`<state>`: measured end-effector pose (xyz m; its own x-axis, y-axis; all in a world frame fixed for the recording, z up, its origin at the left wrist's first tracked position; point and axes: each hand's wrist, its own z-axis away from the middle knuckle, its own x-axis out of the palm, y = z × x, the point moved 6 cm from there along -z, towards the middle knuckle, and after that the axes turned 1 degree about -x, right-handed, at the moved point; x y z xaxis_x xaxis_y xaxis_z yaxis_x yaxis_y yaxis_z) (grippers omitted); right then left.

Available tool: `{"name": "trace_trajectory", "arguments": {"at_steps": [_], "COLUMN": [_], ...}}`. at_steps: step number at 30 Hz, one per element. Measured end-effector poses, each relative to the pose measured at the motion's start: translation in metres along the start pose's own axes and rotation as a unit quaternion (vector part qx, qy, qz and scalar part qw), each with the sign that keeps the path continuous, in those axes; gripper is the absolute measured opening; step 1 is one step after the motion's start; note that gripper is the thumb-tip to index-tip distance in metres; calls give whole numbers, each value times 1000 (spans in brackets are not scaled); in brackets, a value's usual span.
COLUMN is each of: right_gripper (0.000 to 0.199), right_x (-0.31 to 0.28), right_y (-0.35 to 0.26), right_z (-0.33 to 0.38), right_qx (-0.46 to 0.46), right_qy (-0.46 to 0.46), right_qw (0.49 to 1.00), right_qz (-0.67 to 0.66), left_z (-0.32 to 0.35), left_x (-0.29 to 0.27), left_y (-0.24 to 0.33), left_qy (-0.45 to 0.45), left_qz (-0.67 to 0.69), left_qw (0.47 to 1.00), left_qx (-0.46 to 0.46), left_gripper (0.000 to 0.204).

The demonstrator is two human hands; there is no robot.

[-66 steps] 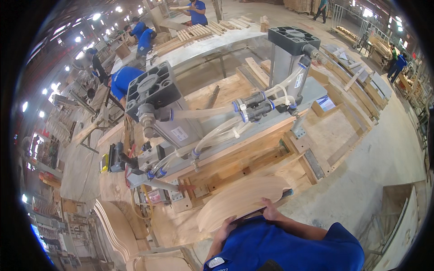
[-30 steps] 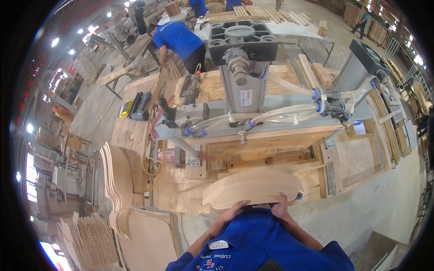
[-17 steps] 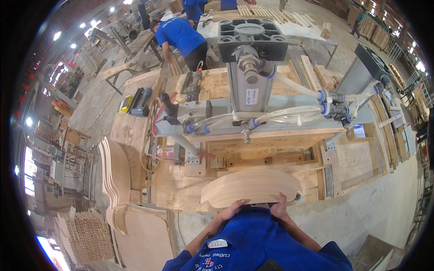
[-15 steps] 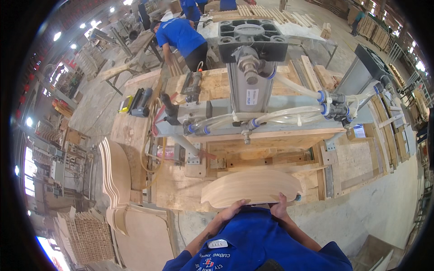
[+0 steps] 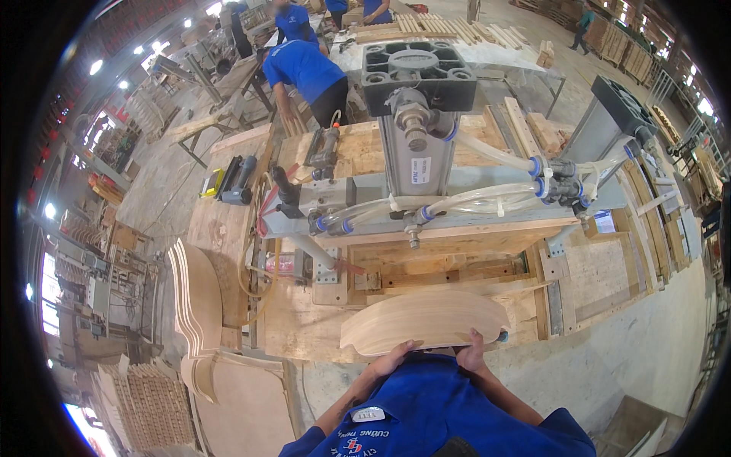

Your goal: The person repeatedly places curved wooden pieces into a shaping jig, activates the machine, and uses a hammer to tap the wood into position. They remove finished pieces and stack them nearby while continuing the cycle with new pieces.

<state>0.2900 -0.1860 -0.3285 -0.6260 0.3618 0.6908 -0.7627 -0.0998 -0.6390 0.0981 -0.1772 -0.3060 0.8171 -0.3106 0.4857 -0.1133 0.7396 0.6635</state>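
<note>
A curved, pale wooden panel (image 5: pixel 422 320) with a rounded far edge and scalloped ends lies crosswise in front of my body. My left hand (image 5: pixel 394 356) grips its near edge left of the middle, thumb on top. Farther right, my right hand (image 5: pixel 471 350) holds the same edge, its thumb pointing up over the wood. The undersides of both hands are hidden. Just beyond the panel stands a pneumatic press (image 5: pixel 419 164) with a grey cylinder, clear hoses and blue fittings. Below its beam, a wooden jig slot (image 5: pixel 449 280) shows on the workbench (image 5: pixel 304 327).
Several shaped panels (image 5: pixel 199 286) stand stacked at the left, above a flat board pile (image 5: pixel 247 396). A nail gun (image 5: pixel 242 181) rests on the bench's far left. A second cylinder (image 5: pixel 601 114) rises at right. A co-worker in blue (image 5: pixel 308 72) bends over beyond the bench.
The view has shifted slightly. The panel and both hands stay nearly in place. At the back, more of the other people in blue shows.
</note>
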Motion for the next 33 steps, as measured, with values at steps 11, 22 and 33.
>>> {"name": "trace_trajectory", "arguments": {"at_steps": [11,22,33], "right_gripper": [56,47,37], "right_x": [-11,4,1], "right_y": [9,-2,0], "right_z": [-4,0,0], "right_qx": [19,6,-12], "right_qy": [-33,-11,-34], "right_qw": [999,1000,999], "right_qz": [7,-21,-37], "left_z": [-4,-5,-9], "left_x": [-5,-3,-8], "left_y": [-6,-5,-6], "left_qy": [0,-6,-12], "left_qz": [-41,-21,-12], "left_qw": [999,1000,999], "left_qx": [-4,-16,41], "left_gripper": [64,67,57]}}
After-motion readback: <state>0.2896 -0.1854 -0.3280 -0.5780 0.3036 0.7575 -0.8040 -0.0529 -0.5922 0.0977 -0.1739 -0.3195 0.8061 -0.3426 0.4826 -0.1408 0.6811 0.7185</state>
